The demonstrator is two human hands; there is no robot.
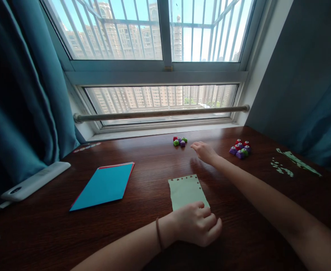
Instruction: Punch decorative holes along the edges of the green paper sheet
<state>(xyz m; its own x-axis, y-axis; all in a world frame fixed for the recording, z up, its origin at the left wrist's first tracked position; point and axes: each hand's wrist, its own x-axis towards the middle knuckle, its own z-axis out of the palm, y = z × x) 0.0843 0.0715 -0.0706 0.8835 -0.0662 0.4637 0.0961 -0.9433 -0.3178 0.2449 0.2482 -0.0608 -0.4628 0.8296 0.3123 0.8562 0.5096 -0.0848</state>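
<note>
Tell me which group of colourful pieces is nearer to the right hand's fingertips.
The smaller group, just left of the right hand; the larger group sits farther off, to its right.

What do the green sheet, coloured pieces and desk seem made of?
Green sheet: likely matte paper, by its thin, uneven edge and small cut-outs. Coloured pieces: probably plastic, bright with a slight shine. Desk: glossy, wood-look; grain and reflections show, wood or laminate unclear.
</note>
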